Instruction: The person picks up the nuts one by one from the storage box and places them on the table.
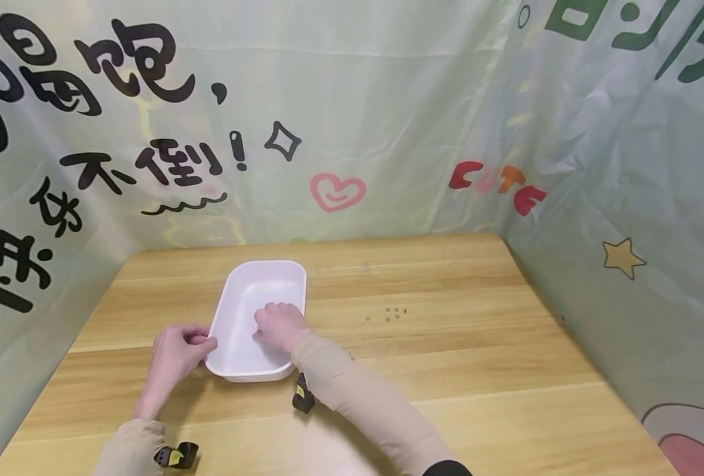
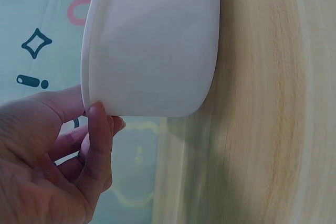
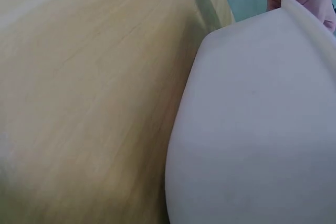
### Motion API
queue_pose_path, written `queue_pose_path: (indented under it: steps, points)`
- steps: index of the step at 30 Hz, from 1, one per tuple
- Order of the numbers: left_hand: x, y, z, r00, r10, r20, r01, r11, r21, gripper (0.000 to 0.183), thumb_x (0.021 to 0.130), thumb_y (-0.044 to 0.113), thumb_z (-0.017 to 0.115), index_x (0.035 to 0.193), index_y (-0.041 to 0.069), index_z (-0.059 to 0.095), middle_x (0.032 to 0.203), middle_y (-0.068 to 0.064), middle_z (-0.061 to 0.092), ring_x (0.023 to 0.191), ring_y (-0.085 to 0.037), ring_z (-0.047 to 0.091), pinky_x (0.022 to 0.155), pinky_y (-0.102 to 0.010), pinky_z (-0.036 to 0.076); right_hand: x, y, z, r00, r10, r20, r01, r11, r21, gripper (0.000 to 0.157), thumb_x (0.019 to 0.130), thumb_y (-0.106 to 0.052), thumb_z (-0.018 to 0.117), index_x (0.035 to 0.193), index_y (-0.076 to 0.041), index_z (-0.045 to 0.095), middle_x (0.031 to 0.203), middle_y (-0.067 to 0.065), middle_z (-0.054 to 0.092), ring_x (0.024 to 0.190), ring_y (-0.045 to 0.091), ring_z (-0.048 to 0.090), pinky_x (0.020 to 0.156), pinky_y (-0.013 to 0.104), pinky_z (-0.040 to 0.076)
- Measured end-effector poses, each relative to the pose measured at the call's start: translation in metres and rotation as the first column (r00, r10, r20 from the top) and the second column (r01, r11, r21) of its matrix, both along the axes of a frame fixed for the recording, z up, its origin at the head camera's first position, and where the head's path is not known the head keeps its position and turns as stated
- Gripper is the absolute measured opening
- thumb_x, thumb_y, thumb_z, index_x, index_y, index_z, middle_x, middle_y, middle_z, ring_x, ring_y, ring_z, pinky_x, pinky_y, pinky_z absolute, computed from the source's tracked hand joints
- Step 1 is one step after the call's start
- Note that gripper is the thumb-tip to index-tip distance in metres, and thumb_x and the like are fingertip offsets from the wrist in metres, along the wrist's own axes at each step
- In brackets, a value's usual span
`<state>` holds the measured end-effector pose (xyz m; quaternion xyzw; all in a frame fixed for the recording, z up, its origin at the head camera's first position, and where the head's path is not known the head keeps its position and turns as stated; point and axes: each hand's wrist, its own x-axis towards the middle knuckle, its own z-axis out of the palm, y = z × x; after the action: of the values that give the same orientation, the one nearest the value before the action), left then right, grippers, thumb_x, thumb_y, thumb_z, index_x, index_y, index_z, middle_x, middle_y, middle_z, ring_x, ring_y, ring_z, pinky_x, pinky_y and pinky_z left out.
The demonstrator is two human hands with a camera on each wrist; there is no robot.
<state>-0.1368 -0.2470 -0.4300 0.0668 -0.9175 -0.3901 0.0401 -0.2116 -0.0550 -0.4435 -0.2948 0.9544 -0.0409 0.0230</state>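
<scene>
A white rectangular plastic tray (image 1: 236,311) stands on the wooden table. At its near left corner my left hand (image 1: 182,348) pinches the rim between thumb and fingers, clearly visible in the left wrist view, where the tray's outer wall (image 2: 152,51) fills the top. My right hand (image 1: 281,325) reaches over the tray with its fingers bent down inside. Whether those fingertips hold anything is hidden. In the right wrist view the tray's outside wall (image 3: 252,119) covers the right side, and part of a hand shows past its far corner.
Several tiny pieces (image 1: 396,317) lie on the table (image 1: 476,370) to the right of the tray, too small to identify. Another small speck sits by the right sleeve (image 1: 357,390). A printed curtain (image 1: 399,132) borders the table at the back and sides.
</scene>
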Motion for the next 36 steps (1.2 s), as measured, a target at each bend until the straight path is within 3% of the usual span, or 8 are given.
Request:
queue_pose_path:
  steps: [11,24,36]
  points:
    - [0.0008,-0.0003,0.0011,1.000,0.001,-0.008,-0.002,1.000,-0.012,0.030,0.082,0.009,0.072,0.104,-0.011,0.072,0.079,-0.015,0.075,0.057,-0.013,0.065,0.050,-0.023,0.050,0.0026,-0.0038,0.0007,1.000,-0.022,0.012,0.022,0.998,0.058,0.016,0.096,-0.035,0.065,0.105,-0.023,0.071,0.099,-0.006,0.071,0.085,0.013,0.066,0.079,0.028,0.051]
    - [0.0005,-0.0002,0.0010,1.000,0.001,-0.004,-0.001,1.000,-0.013,0.031,0.082,0.010,0.072,0.105,-0.011,0.071,0.081,-0.016,0.075,0.058,-0.012,0.066,0.050,-0.023,0.051,0.0042,-0.0057,-0.0024,1.000,-0.027,0.003,0.027,0.995,0.096,0.021,0.098,-0.037,0.060,0.115,-0.026,0.063,0.104,-0.006,0.067,0.085,0.014,0.062,0.074,0.026,0.043]
    - [0.0006,0.0000,0.0012,1.000,0.001,-0.004,-0.001,1.000,-0.022,0.031,0.082,0.010,0.072,0.105,-0.011,0.071,0.080,-0.015,0.075,0.058,-0.013,0.066,0.051,-0.023,0.050,0.0007,-0.0012,-0.0013,1.000,0.001,0.025,-0.003,0.998,0.060,0.012,0.098,-0.029,0.060,0.106,-0.024,0.068,0.105,-0.008,0.071,0.093,0.011,0.064,0.085,0.026,0.046]
